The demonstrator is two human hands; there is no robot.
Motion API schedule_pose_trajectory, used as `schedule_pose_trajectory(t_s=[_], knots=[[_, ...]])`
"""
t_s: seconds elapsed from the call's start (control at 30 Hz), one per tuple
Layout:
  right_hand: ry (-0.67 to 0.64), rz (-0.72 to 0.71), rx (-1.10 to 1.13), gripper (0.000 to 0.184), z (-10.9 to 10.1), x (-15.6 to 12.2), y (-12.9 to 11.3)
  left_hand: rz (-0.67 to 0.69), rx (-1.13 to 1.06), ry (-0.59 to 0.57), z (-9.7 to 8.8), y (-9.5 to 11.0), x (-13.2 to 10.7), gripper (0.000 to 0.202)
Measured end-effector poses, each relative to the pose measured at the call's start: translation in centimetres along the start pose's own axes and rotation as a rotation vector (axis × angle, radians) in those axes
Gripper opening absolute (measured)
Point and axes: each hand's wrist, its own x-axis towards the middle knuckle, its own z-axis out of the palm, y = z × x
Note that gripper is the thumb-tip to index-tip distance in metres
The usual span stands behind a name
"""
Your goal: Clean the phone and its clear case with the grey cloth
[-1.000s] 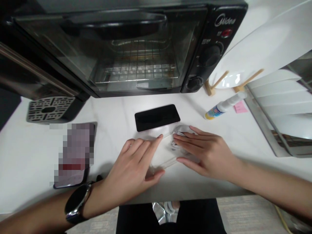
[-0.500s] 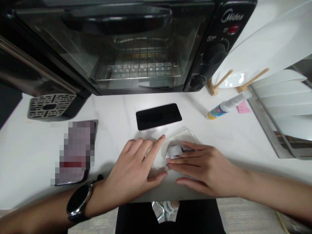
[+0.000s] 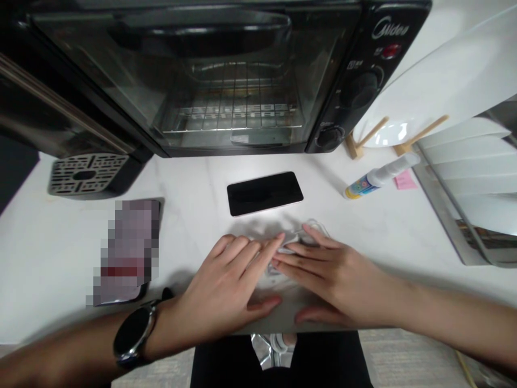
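A clear plastic bag (image 3: 301, 229) lies crumpled on the white counter (image 3: 60, 258), with a bit of white material showing inside it. Most of it is hidden under my hands. My left hand (image 3: 228, 277) rests flat on its near left part, and my right hand (image 3: 331, 275) lies flat on its right part. Neither hand grips it. Their fingertips almost meet over the bag. A black smartphone (image 3: 265, 193) lies face up just beyond the bag, touching neither hand. A watch (image 3: 133, 331) sits on my left wrist.
A black Midea toaster oven (image 3: 202, 75) stands along the back. A pixelated flat object (image 3: 129, 250) lies left of my hands. On the right are a small spray bottle (image 3: 377, 183), a pink sticky note (image 3: 404, 181), and white plates in a rack (image 3: 464, 172).
My hands have slid toward each other, and the clear bag has flattened and gathered under them. The view has drifted slightly, shifting the scene rightward.
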Motion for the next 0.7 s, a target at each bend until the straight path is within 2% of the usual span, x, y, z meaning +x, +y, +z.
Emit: schedule_pose_trajectory(t_s=[0.13, 0.2, 0.33, 0.47, 0.57, 0.7], knots=[[-0.058, -0.101, 0.164, 0.071, 0.5, -0.1, -1.2, 0.029, -0.055, -0.048, 0.1, 0.4, -0.1, 0.085], [-0.033, -0.096, 0.201, 0.065, 0.5, -0.1, -1.3, 0.012, -0.041, -0.064, 0.0, 0.3, 0.0, 0.087], [0.108, 0.019, 0.126, 0.041, -0.3, -0.1, -0.5, -0.083, 0.063, -0.034, -0.2, -0.1, 0.2, 0.083], [0.255, 0.194, -0.112, 0.025, -1.2, 0.0, 0.5, -0.116, 0.13, 0.008, -0.1, -0.4, 0.2, 0.085], [0.29, 0.266, -0.257, 0.03, -1.5, 0.0, 1.0, -0.085, 0.112, 0.009, 0.0, -0.4, 0.1, 0.085], [0.145, 0.138, -0.15, 0.055, -0.8, -0.1, 0.6, -0.027, 0.033, -0.019, 0.0, 0.0, 0.0, 0.083]])
